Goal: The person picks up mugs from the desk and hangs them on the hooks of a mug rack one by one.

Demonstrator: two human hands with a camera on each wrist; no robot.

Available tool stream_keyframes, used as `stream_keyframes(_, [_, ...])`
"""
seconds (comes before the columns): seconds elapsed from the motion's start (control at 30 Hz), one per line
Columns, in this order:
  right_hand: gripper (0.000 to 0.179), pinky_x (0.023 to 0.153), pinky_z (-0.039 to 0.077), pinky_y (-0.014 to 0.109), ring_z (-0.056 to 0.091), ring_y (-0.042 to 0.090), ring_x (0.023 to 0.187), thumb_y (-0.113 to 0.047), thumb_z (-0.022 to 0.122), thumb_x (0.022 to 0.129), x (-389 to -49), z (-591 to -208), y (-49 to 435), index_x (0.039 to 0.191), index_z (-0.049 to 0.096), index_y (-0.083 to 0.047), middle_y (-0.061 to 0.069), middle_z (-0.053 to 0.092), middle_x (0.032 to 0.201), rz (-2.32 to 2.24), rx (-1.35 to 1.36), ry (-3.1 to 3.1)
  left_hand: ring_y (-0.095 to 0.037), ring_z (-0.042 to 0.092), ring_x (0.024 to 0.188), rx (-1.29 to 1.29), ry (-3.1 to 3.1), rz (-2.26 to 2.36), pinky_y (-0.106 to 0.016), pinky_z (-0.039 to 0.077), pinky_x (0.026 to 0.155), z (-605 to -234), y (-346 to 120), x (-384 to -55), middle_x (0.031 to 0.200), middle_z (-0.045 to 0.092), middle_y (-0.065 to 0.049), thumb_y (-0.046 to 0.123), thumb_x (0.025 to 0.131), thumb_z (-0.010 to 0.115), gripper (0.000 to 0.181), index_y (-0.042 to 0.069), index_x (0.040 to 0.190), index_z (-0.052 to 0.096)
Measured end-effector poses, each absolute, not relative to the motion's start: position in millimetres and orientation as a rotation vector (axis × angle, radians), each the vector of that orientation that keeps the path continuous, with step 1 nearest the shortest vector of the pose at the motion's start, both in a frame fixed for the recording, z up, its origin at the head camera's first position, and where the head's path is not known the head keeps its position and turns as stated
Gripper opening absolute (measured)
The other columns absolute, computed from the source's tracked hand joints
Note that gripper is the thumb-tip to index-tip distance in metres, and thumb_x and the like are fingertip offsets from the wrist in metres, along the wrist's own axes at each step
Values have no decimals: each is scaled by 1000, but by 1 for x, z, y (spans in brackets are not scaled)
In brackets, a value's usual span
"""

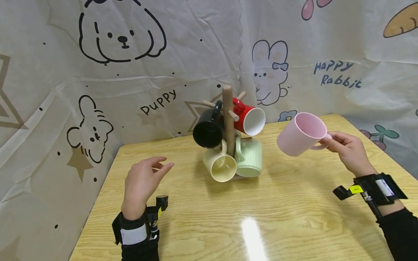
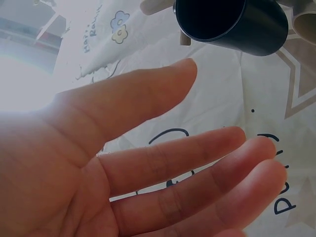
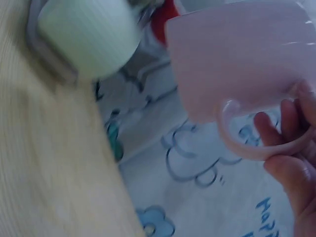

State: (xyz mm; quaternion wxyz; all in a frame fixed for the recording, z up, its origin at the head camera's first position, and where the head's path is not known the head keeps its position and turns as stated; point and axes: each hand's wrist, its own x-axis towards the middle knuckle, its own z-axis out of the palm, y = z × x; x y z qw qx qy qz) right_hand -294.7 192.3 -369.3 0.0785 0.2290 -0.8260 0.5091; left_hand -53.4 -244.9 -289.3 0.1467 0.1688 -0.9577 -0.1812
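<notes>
A pink mug (image 1: 298, 136) is held up over the right of the table, tilted, its handle pinched by my right hand (image 1: 351, 150). In the right wrist view, thumb and fingers close on the pink handle (image 3: 247, 148). My left hand (image 1: 142, 183) hovers over the left of the table, fingers loosely extended and holding nothing. Between the hands stands a wooden mug rack (image 1: 228, 123). On it hang a black mug (image 1: 208, 128) upper left, a red mug (image 1: 250, 117) upper right, a cream mug (image 1: 222, 167) lower left and a light green mug (image 1: 249, 157) lower right.
The wooden table (image 1: 202, 224) reaches back to a printed cloth (image 1: 202, 54) hanging behind it and at the left. Rack pegs (image 1: 209, 104) stick out near the top of the post. A bright reflection lies on the front of the table.
</notes>
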Motion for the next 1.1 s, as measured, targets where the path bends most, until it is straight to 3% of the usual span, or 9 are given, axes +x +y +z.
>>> stream_keyframes(0.23, [20,69,48,8,60,-5,78,-9,51,93,-260,-352,176,106,66,-13,-22,64,86,1623,940,-2380,-29,66,87,487,-2750,-518,-33,50,58,-290,-245,-52,96,70,-12,37,88,59,41,8,118,63])
stream_keyframes(0.47, [20,74,51,13,65,2,79,1,50,92,-227,-334,148,107,63,3,-16,67,90,1625,1196,-2329,-28,66,86,488,-2747,-519,-32,49,57,-291,-244,-52,96,70,-12,37,88,59,41,8,117,63])
stream_keyframes(0.6, [18,74,52,16,66,5,79,4,53,89,-210,-326,130,104,64,6,-14,68,91,1646,1339,-2289,-28,66,86,483,-2752,-517,-32,49,57,-290,-243,-52,96,70,-12,37,88,59,41,9,117,63])
stream_keyframes(0.93, [17,65,55,25,67,8,76,7,53,88,-192,-329,90,99,66,4,-4,70,91,1744,1641,-2131,-28,66,84,470,-2745,-514,-31,49,55,-291,-243,-53,95,70,-13,36,88,60,40,8,116,64])
stream_keyframes(1.1, [15,56,54,25,64,8,67,5,52,89,-190,-338,77,95,66,2,6,68,77,1671,1649,-2131,-28,66,83,464,-2744,-511,-32,49,56,-293,-243,-53,95,70,-13,37,88,60,41,8,116,64])
